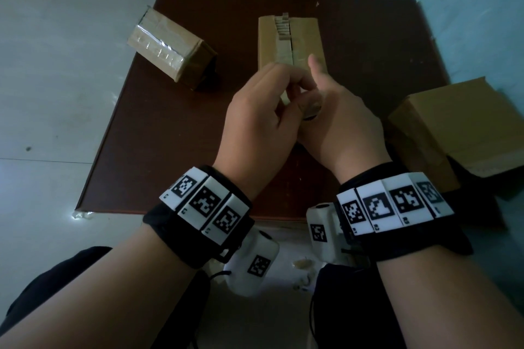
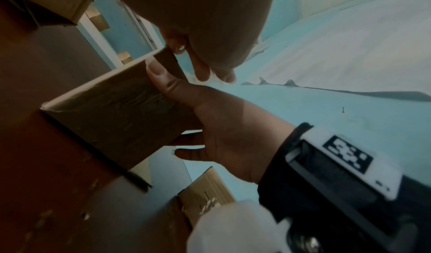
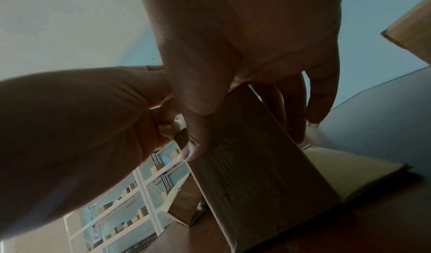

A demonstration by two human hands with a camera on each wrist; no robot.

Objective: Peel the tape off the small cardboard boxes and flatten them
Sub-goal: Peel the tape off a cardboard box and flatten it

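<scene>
A small cardboard box [image 2: 116, 120] wrapped in brown tape stands on end on the dark brown board [image 1: 158, 156]. My right hand [image 1: 326, 93] grips it from the right, thumb [image 3: 193, 146] flat on its near face and the other fingers behind it. My left hand [image 1: 292, 88] comes in from the left, and its curled fingertips [image 2: 179, 48] pinch the box's top corner. The frames do not show whether tape sits in that pinch. In the head view both hands hide most of the box [image 1: 285, 98].
A taped box [image 1: 170, 48] lies at the board's back left. A flattened box [image 1: 289, 37] lies at the back middle. A larger brown box [image 1: 459, 133] sits off the right edge by the teal wall. Tape scraps [image 1: 303, 263] lie on the floor near my knees.
</scene>
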